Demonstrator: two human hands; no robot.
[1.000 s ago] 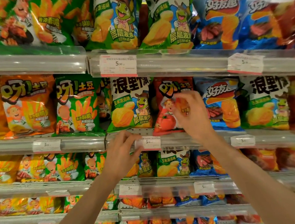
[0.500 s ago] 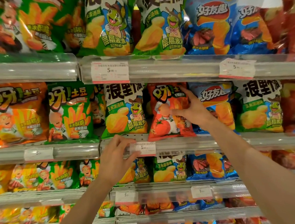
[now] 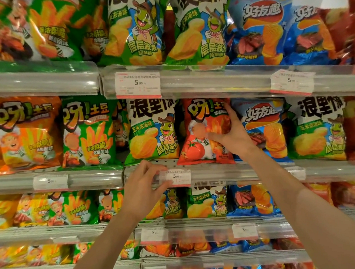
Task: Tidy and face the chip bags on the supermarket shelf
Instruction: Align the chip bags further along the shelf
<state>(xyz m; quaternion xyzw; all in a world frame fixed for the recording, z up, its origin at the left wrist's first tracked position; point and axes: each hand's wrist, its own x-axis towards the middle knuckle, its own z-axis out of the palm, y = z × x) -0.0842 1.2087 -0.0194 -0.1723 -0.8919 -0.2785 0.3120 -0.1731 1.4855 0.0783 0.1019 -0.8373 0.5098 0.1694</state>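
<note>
On the second shelf, right hand (image 3: 235, 135) grips the red chip bag (image 3: 204, 132) (upright); left hand (image 3: 143, 185) pinches a price tag (image 3: 176, 177).

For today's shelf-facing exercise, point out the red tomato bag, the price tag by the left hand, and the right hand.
Red tomato bag (image 3: 202, 151): head view, on the printed tomato.
Price tag (image 3: 179, 176): head view, on its white face.
Right hand (image 3: 235, 134): head view, back of the hand.

chip bags (image 3: 206, 132): glossy crinkled film | shelf rail (image 3: 239, 172): clear shiny plastic | price tag (image 3: 176, 177): matt paper
</note>
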